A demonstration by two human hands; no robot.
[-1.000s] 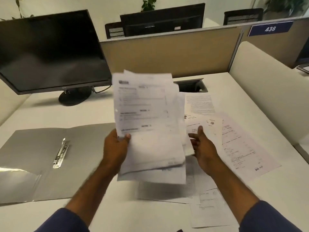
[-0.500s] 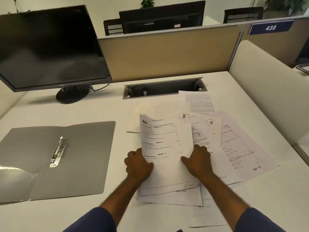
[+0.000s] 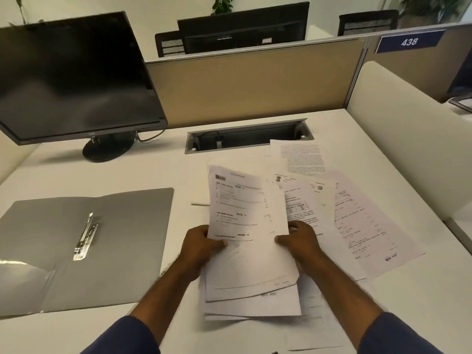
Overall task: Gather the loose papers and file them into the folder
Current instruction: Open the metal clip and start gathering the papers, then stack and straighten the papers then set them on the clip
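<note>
A stack of white printed papers [image 3: 247, 251] stands slightly raised in front of me, its lower edges uneven. My left hand [image 3: 201, 245] grips the stack's left edge and my right hand [image 3: 298, 241] grips its right edge, thumbs on top. More loose sheets [image 3: 357, 226] lie spread flat on the desk to the right and under the stack. A grey folder [image 3: 122, 241] lies open on the left, with a metal fastener clip [image 3: 85, 237] along its spine and a clear pocket on its left leaf.
A black monitor [image 3: 74, 80] stands at the back left on the white desk [image 3: 421, 302]. A cable tray opening [image 3: 249, 139] sits at the back middle. Beige partitions [image 3: 250, 83] close off the back and right side.
The stack was held up high in my left hand; it has come down to the desk, and both hands now grip its sides. The view has shifted slightly.
</note>
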